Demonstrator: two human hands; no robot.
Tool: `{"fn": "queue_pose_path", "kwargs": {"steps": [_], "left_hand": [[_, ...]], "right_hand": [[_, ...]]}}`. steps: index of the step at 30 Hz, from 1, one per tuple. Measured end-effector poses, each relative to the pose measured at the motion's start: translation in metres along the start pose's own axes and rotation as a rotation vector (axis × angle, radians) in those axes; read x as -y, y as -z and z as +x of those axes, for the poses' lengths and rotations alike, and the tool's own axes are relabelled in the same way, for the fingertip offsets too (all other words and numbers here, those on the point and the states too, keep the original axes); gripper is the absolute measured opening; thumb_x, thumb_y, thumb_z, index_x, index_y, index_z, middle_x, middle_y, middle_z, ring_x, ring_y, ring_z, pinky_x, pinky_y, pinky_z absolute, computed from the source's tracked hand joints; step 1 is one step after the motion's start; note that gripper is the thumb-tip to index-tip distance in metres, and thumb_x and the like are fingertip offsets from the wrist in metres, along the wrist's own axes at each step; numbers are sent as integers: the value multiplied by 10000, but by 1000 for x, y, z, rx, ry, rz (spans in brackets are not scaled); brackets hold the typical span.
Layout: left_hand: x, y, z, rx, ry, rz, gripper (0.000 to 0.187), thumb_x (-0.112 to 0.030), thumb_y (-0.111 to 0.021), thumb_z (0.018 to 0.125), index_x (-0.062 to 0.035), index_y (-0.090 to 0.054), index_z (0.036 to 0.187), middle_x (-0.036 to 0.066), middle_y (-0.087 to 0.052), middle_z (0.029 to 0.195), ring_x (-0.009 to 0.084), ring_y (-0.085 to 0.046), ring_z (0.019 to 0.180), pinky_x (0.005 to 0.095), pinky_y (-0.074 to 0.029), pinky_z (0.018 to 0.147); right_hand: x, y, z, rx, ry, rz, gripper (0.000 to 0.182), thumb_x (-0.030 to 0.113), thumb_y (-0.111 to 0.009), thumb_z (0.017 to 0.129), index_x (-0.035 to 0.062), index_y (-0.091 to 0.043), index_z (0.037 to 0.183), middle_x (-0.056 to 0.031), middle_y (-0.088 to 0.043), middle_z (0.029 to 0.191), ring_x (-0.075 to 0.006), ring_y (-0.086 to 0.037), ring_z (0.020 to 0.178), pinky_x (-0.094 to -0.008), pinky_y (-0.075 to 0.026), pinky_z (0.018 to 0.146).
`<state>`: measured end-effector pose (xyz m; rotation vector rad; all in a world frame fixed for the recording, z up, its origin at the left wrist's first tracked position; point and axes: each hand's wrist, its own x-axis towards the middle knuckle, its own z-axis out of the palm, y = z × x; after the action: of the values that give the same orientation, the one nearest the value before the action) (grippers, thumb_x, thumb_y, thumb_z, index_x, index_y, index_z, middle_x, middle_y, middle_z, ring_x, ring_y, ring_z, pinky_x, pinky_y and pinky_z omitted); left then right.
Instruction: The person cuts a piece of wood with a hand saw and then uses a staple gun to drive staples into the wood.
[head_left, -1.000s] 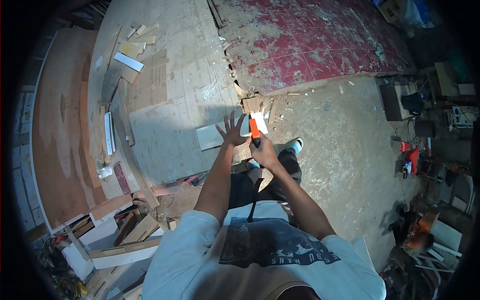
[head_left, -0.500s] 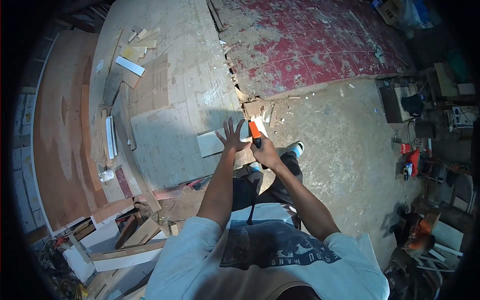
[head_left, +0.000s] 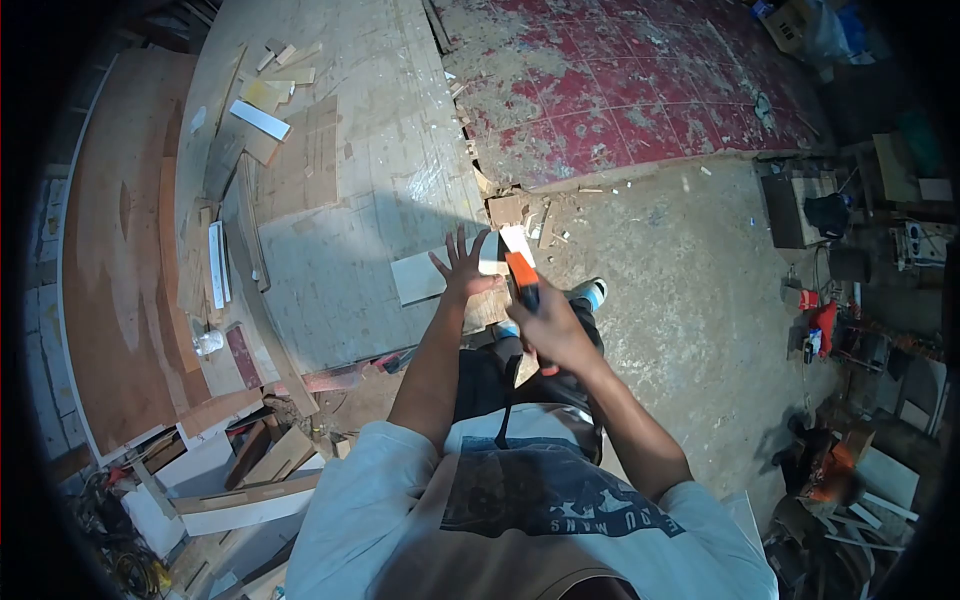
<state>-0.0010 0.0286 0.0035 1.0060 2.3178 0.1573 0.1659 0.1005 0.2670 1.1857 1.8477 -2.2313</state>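
On the edge of a low plywood platform [head_left: 340, 250], seen from the head camera, lies a pale grey rectangular board [head_left: 430, 275], flat, with its long side running left to right. Its surface is plain and smooth, lighter than the scuffed, paint-flecked plywood under it, and its right end reaches the platform's edge beside a litter of wood offcuts [head_left: 515, 212]. The left hand [head_left: 463, 266] presses flat on the board's right part, fingers spread wide apart, holding nothing. The right hand [head_left: 553, 325] is closed in a fist around a tool with a bright orange handle [head_left: 522, 272], a black section just above the fist; the orange part points up toward the board's right end and stands just beside the left hand. What the tool's tip looks like cannot be told. Below the hands show dark trousers and a shoe [head_left: 592, 291] on the dusty concrete floor [head_left: 690, 290]. Worn red tiles [head_left: 620, 80] lie beyond.
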Motion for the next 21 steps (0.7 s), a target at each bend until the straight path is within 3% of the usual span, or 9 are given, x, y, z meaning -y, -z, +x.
{"fn": "queue_pose_path", "kwargs": {"steps": [1, 4, 5, 7, 10, 14, 21], "left_hand": [[1, 0, 0, 5, -3, -3, 1172, -561, -811, 526, -431, -139, 1478, 81, 95, 1590, 357, 160, 1439, 744, 97, 1005], [2, 2, 4, -11, -17, 31, 1176, -572, -812, 518, -439, -141, 1474, 77, 97, 1589, 362, 154, 1439, 749, 91, 1002], [5, -3, 3, -15, -12, 60, 1175, -582, -811, 516, -443, -142, 1472, 75, 100, 1589, 366, 150, 1439, 751, 87, 1000], [11, -9, 9, -40, -24, 79, 1195, -589, -814, 506, -421, -142, 1480, 81, 114, 1587, 370, 149, 1438, 752, 84, 999], [4, -4, 9, 71, 38, 122, 1215, -577, -815, 514, -378, -126, 1495, 102, 142, 1580, 370, 155, 1437, 757, 84, 990], [8, -10, 4, 55, 24, 79, 1199, -583, -807, 530, -394, -117, 1492, 101, 144, 1579, 372, 165, 1434, 758, 85, 988], [17, -21, 9, -39, -27, 79, 1177, -576, -809, 517, -406, -154, 1481, 90, 119, 1582, 380, 164, 1431, 762, 83, 983]], "right_hand": [[-24, -1, 31, -15, 92, -11, 304, 75, -537, 887, -25, -477, 1168, -27, -521, 609, -113, -493, 416, -270, -408, 398], [-18, 4, 94, 11, 0, 160, 152, 59, -519, 843, 9, -487, 983, -39, -499, 557, -126, -490, 407, -296, -397, 366], [-9, 5, 108, 2, -16, 93, 139, 56, -523, 827, 7, -501, 955, -43, -500, 558, -128, -483, 411, -290, -394, 369], [-12, 8, 138, 131, -140, 123, 108, 65, -539, 817, 1, -496, 894, -43, -500, 572, -124, -474, 422, -284, -387, 370], [4, 3, 131, 120, -144, 86, 107, 79, -556, 830, -6, -498, 862, -38, -492, 578, -116, -464, 435, -276, -385, 378], [55, 9, 87, 110, -95, 222, 151, 122, -572, 862, -2, -492, 829, -26, -468, 568, -108, -454, 435, -278, -391, 373], [41, 13, 82, 149, -90, 177, 118, 90, -540, 831, -27, -530, 837, -36, -483, 557, -113, -460, 416, -282, -388, 369]]}}
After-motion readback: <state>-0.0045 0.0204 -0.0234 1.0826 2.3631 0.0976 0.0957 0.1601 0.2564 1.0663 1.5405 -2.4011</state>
